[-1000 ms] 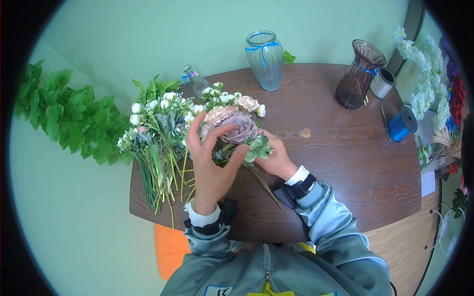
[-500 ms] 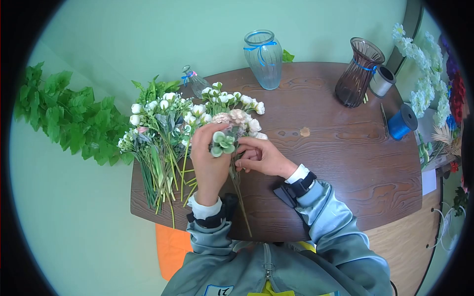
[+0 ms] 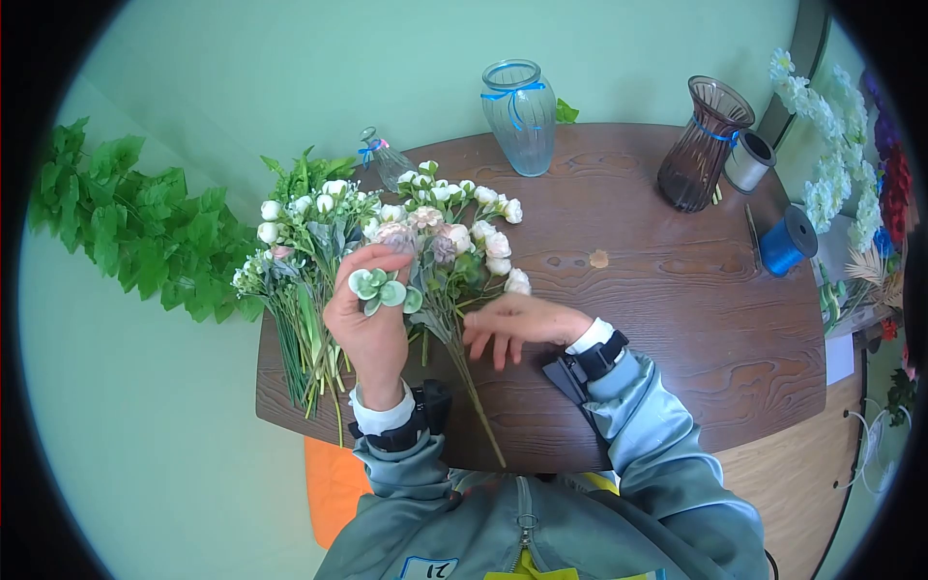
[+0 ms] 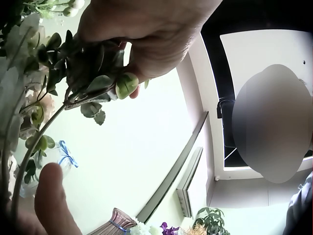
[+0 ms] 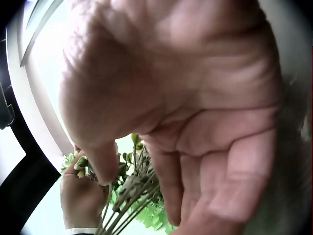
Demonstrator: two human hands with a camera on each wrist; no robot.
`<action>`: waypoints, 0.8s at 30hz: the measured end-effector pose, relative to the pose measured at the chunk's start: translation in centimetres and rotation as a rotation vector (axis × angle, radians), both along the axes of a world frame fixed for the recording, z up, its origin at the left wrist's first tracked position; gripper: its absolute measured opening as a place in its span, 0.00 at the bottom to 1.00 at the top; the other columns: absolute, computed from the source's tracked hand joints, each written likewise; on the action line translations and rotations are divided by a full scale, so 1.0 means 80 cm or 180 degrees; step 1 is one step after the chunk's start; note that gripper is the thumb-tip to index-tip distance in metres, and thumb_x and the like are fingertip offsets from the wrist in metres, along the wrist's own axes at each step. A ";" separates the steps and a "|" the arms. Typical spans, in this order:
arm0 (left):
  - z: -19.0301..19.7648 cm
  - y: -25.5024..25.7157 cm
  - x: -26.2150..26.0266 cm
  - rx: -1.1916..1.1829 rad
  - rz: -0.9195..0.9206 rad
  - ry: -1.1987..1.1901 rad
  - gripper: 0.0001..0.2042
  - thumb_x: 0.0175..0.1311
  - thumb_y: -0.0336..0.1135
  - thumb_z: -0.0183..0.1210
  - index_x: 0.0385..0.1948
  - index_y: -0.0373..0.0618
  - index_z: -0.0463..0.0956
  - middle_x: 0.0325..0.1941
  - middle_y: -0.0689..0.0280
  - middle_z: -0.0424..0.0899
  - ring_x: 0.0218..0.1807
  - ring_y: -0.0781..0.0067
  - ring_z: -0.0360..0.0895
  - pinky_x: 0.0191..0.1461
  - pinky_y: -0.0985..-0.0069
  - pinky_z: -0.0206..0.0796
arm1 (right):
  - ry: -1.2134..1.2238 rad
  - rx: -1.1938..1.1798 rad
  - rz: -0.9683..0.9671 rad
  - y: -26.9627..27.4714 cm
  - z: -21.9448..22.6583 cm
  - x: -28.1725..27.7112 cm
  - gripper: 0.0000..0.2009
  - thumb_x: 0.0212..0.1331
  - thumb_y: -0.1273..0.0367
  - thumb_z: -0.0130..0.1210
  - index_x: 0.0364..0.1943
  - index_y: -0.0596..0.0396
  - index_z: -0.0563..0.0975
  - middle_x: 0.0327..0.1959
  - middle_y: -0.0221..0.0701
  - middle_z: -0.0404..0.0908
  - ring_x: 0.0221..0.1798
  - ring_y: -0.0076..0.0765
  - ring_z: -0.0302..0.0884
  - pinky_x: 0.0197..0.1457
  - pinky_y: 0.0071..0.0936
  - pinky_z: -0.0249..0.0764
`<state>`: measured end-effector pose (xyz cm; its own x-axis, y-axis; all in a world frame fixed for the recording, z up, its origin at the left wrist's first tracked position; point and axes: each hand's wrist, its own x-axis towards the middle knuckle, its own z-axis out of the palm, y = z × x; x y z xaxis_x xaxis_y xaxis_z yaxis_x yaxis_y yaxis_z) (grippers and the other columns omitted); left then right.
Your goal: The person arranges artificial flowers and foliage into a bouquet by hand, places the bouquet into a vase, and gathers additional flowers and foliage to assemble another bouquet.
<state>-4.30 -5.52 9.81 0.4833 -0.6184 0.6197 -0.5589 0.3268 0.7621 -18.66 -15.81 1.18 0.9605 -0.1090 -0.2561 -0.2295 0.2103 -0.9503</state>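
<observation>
In the head view, the left hand (image 3: 372, 333) has its fingers curled round a bunch of artificial flowers, with a pale green rosette (image 3: 377, 288) in front of them. Bare stems (image 3: 476, 391) slant down from the bunch toward the table's front edge. Leafy sprigs (image 4: 100, 83) lie against the left hand (image 4: 151, 34) in the left wrist view. Beside the stems, the right hand (image 3: 527, 321) has loose, spread fingers. The right wrist view shows the palm of the right hand (image 5: 195, 93), with the thumb near the stems (image 5: 128, 218); contact there is unclear.
White and green flowers (image 3: 324, 242) lie on the table's left. Behind stand a clear vase (image 3: 519, 130), a small glass bottle (image 3: 389, 166) and a purple vase (image 3: 692, 155). A white spool (image 3: 747, 164) and a blue spool (image 3: 785, 242) are at right.
The left hand has moved left and curled round the bunch. The right hand has come away from the flowers, its fingers loosened. The stems now hang lower, between the hands.
</observation>
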 end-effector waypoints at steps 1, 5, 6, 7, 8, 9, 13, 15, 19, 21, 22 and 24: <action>0.002 0.000 -0.005 -0.0148 0.0019 0.0030 0.08 0.45 0.16 0.58 0.27 0.38 0.78 0.36 0.63 0.77 0.40 0.74 0.73 0.44 0.79 0.64 | 0.0000 0.0000 0.0004 0.005 0.002 -0.001 0.27 0.60 0.48 0.44 0.45 0.61 0.74 0.35 0.37 0.80 0.26 0.27 0.79 0.23 0.17 0.72; 0.006 -0.004 -0.021 -0.0407 0.0067 -0.0114 0.09 0.42 0.15 0.59 0.26 0.38 0.78 0.36 0.62 0.77 0.41 0.72 0.73 0.46 0.77 0.64 | -0.0588 0.0400 0.0581 0.017 0.010 0.001 0.25 0.61 0.52 0.44 0.54 0.59 0.67 0.44 0.35 0.77 0.34 0.27 0.79 0.30 0.19 0.74; 0.006 -0.004 -0.023 -0.0406 0.0062 -0.0116 0.09 0.42 0.15 0.59 0.26 0.38 0.78 0.36 0.62 0.77 0.41 0.72 0.73 0.46 0.77 0.64 | -0.0720 0.0466 0.0532 0.018 0.009 0.001 0.23 0.62 0.54 0.45 0.53 0.58 0.67 0.43 0.36 0.78 0.34 0.26 0.79 0.31 0.18 0.74; 0.006 -0.005 -0.025 -0.0525 0.0022 -0.0264 0.10 0.42 0.15 0.59 0.26 0.39 0.78 0.36 0.61 0.77 0.41 0.71 0.73 0.47 0.76 0.64 | -0.0852 0.0530 0.0479 0.019 0.008 0.001 0.22 0.62 0.57 0.46 0.53 0.58 0.67 0.42 0.36 0.78 0.33 0.26 0.79 0.32 0.18 0.73; 0.006 -0.007 -0.026 -0.0644 -0.0019 -0.0411 0.10 0.41 0.14 0.59 0.27 0.39 0.78 0.36 0.61 0.76 0.41 0.69 0.74 0.48 0.75 0.64 | -0.0855 0.0527 0.0468 0.018 0.007 0.002 0.22 0.62 0.57 0.46 0.53 0.58 0.67 0.42 0.36 0.78 0.33 0.26 0.79 0.32 0.18 0.73; 0.006 -0.007 -0.026 -0.0646 -0.0029 -0.0413 0.10 0.41 0.14 0.59 0.27 0.39 0.78 0.36 0.61 0.76 0.41 0.69 0.74 0.48 0.75 0.64 | -0.0951 0.0575 0.0375 0.018 0.007 0.002 0.19 0.61 0.59 0.47 0.51 0.58 0.67 0.40 0.36 0.79 0.33 0.25 0.79 0.32 0.18 0.73; 0.004 -0.005 -0.017 -0.0918 0.0024 -0.0641 0.13 0.44 0.14 0.58 0.34 0.38 0.75 0.36 0.61 0.76 0.42 0.68 0.73 0.51 0.73 0.63 | -0.1242 0.0314 -0.0180 0.014 0.006 0.004 0.11 0.60 0.67 0.50 0.44 0.57 0.69 0.33 0.34 0.81 0.32 0.24 0.78 0.30 0.17 0.71; 0.004 -0.003 -0.021 -0.0670 0.0383 0.0203 0.19 0.47 0.16 0.58 0.44 0.36 0.69 0.38 0.60 0.76 0.44 0.68 0.73 0.52 0.71 0.62 | -0.1348 0.0208 -0.0329 0.011 -0.004 0.007 0.11 0.59 0.68 0.51 0.43 0.57 0.70 0.33 0.33 0.81 0.32 0.23 0.78 0.29 0.17 0.71; 0.006 0.003 -0.011 -0.0623 0.0561 0.0087 0.27 0.49 0.19 0.59 0.53 0.36 0.60 0.45 0.58 0.73 0.51 0.68 0.68 0.58 0.68 0.56 | -0.1424 0.0124 -0.0764 0.008 -0.010 0.010 0.09 0.58 0.70 0.52 0.40 0.57 0.70 0.31 0.31 0.81 0.32 0.22 0.78 0.28 0.15 0.69; 0.011 0.003 -0.010 -0.0762 0.0612 0.0029 0.25 0.48 0.19 0.59 0.50 0.37 0.63 0.47 0.58 0.72 0.53 0.67 0.67 0.60 0.67 0.53 | -0.1384 0.0052 -0.0847 0.009 -0.010 0.011 0.08 0.58 0.70 0.52 0.39 0.56 0.70 0.30 0.30 0.81 0.32 0.20 0.78 0.27 0.15 0.69; 0.014 0.005 -0.005 -0.0770 0.0711 -0.0526 0.22 0.47 0.18 0.59 0.48 0.37 0.66 0.46 0.59 0.73 0.53 0.65 0.67 0.59 0.67 0.54 | -0.1347 -0.0016 -0.0931 0.009 -0.010 0.011 0.08 0.58 0.70 0.53 0.39 0.56 0.70 0.30 0.30 0.80 0.32 0.19 0.77 0.27 0.14 0.68; 0.024 0.005 -0.005 -0.0712 0.0825 -0.1363 0.16 0.45 0.19 0.60 0.39 0.39 0.72 0.43 0.61 0.75 0.51 0.62 0.68 0.57 0.68 0.56 | -0.1270 -0.0109 -0.0951 0.010 -0.012 0.013 0.07 0.58 0.70 0.52 0.39 0.56 0.71 0.30 0.29 0.80 0.31 0.19 0.77 0.26 0.14 0.68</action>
<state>-4.70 -5.10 11.73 0.2779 -0.3430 0.8973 -0.8877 0.2651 0.3763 -17.64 -15.00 0.23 0.9083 -0.3963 0.1335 0.2188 0.1785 -0.9593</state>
